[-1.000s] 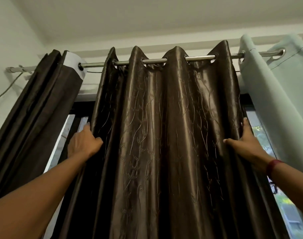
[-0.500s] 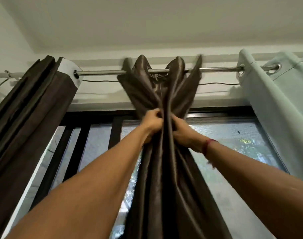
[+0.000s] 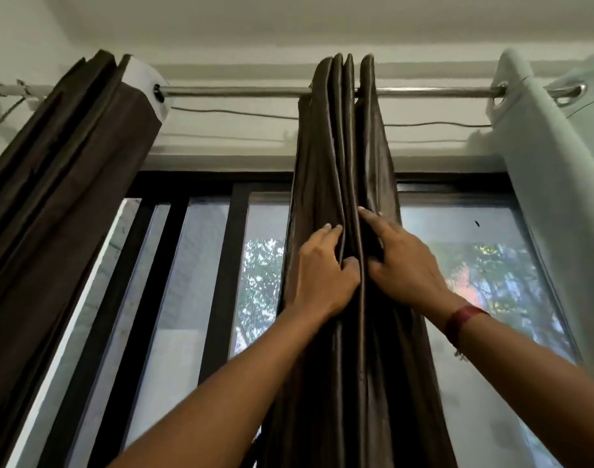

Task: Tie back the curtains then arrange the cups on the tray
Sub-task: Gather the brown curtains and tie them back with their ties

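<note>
1. Brown curtain (image 3: 343,163): 1 glossy panel, gathered into a narrow column of pleats at mid-rod and hanging free. No tie-back was in view.
2. Left hand (image 3: 322,271): clamped on the left pleats, with the thumb curled over a fold and the fingers tucked into the cloth.
3. Right hand (image 3: 403,261): fingers fairly straight, laid against the right pleats and pressing them toward the left hand. A red wristband (image 3: 464,319) was on that wrist. The 2 hands sat just beside each other with 1 pleat between them.
4. Rod (image 3: 238,92): metal, horizontal, carrying 3 curtains.
5. Dark curtain (image 3: 69,170): bunched at the left end, well apart from the hands.
6. Pale curtain (image 3: 542,170): at the right end.
7. Window (image 3: 204,282): dark-framed, uncovered on both sides of the gathered panel.
8. Cups and tray: not in view (that half of the task was judged untouched).
9. Stage, judged: gathering was nearly complete and tying had not yet begun.
10. Risks, judged:
   - The slippery cloth could slide out of a 1-hand grip once the other hand left to fetch a tie, and the pleats would fan out again.
   - A hard downward pull could strain the eyelets or the rod.
   - Tying the panel at mid-rod would leave it across the middle of the window.
</note>
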